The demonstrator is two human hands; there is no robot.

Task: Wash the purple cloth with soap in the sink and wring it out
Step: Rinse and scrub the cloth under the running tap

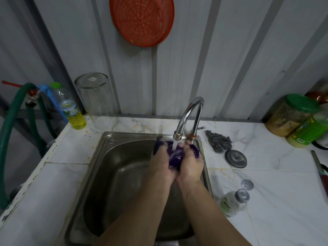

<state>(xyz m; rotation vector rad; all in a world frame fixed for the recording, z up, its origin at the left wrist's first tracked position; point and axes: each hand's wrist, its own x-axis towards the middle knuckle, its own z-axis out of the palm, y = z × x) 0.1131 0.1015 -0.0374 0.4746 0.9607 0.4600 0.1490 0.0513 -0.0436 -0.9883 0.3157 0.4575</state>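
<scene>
The purple cloth (175, 158) is bunched between both hands over the steel sink (110, 167), at its far right side. Water runs from the curved chrome tap (188, 114) straight onto the cloth. My left hand (160, 162) grips the cloth's left part, and my right hand (192, 162) grips its right part; the two hands press together. Purple fabric sticks out past the fingers on both sides. A pump soap bottle (234, 201) lies on its side on the counter to the right of the sink.
Right of the tap lie a steel scourer (220, 142) and a round metal lid (235, 158). Green-lidded jars (294, 116) stand at the far right. An upturned glass (97, 102), a yellow liquid bottle (72, 110) and a green hose (10, 132) are at the left. An orange basket (142, 20) hangs on the wall.
</scene>
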